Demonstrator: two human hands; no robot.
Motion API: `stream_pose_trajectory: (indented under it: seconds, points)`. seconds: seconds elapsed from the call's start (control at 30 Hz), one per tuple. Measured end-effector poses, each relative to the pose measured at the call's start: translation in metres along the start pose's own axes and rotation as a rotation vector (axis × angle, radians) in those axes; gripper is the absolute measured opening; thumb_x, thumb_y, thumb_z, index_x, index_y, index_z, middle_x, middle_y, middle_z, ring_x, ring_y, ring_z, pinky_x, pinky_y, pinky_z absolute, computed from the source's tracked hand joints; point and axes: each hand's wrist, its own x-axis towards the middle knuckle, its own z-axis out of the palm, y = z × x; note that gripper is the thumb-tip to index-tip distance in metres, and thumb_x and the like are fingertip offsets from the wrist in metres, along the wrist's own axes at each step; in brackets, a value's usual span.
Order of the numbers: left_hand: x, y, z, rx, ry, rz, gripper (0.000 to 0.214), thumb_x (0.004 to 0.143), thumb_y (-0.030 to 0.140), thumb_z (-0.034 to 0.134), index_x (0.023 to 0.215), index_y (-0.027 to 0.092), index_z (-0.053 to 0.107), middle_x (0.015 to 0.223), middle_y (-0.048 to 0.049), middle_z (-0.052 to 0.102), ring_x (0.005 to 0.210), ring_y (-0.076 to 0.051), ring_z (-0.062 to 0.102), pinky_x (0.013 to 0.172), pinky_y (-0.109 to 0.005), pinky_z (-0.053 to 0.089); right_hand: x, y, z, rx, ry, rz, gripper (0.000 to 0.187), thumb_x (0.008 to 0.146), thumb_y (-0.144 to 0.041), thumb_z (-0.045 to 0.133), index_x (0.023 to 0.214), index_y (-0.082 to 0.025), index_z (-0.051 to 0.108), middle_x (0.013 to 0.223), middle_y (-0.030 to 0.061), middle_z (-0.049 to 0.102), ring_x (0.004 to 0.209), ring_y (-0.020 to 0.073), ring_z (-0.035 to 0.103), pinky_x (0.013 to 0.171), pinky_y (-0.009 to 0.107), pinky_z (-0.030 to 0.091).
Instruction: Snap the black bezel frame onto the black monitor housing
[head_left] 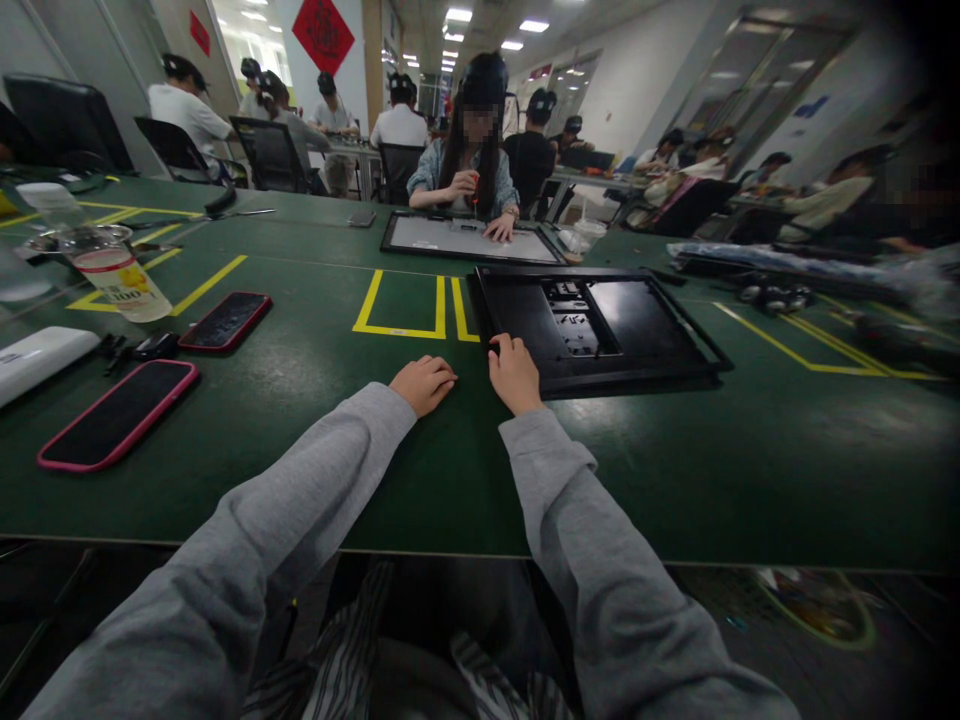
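Observation:
My left hand rests on the green table with its fingers lying loosely on the surface and holds nothing. Just to its right, my right hand has its fingers curled on the left edge of a flat black panel frame. The frame lies on the table and has a rectangular opening with small fittings showing. What my right fingertips press on underneath is hidden.
Yellow tape marks rectangles on the table. Two phones, a red-edged one and a pink-cased one, lie left, near a drink bottle. Opposite, a co-worker holds a screwdriver over a grey panel.

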Motion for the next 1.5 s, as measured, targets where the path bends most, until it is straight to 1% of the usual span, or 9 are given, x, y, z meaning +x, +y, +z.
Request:
stream_pose_trajectory:
  seconds: [0.4,0.8,1.17,1.5]
  points:
    - [-0.0009,0.0032,-0.0021,0.032,-0.028,-0.004,0.04,0.097,0.033,0.034,0.121,0.017,0.062,0.121,-0.0092,0.06,0.108,-0.02,0.053,0.091,-0.038,0.048,0.0001,0.0007,-0.0005,0.023,-0.004,-0.002,0.028,0.094,-0.023,0.041,0.118,-0.017,0.053,0.109,0.0145,0.056,0.095,0.0258,0.056,0.075,0.036,0.044]
    - [-0.001,0.0036,-0.0007,0.04,-0.022,-0.005,0.039,0.097,0.033,0.035,0.12,0.018,0.062,0.12,-0.0097,0.06,0.107,-0.021,0.053,0.09,-0.039,0.048,-0.0001,-0.0017,-0.0006,0.015,-0.009,0.008,0.028,0.094,-0.023,0.041,0.118,-0.017,0.053,0.109,0.0151,0.056,0.097,0.0269,0.056,0.077,0.037,0.043]
    - [-0.0011,0.0052,-0.0032,0.049,-0.023,-0.002,0.039,0.097,0.033,0.035,0.121,0.017,0.062,0.121,-0.0098,0.06,0.108,-0.021,0.053,0.09,-0.038,0.048,-0.0001,-0.0016,-0.0017,0.01,-0.016,0.005,0.028,0.095,-0.024,0.041,0.12,-0.017,0.052,0.11,0.0145,0.056,0.096,0.0255,0.056,0.076,0.036,0.044]
    - [-0.0013,0.0066,-0.0052,0.056,-0.049,-0.004,0.038,0.097,0.032,0.036,0.122,0.018,0.061,0.122,-0.0098,0.059,0.108,-0.021,0.053,0.089,-0.038,0.048,0.0001,-0.0011,-0.001,0.011,-0.016,0.012,0.028,0.094,-0.024,0.041,0.119,-0.017,0.053,0.11,0.0146,0.056,0.096,0.0257,0.055,0.076,0.036,0.043]
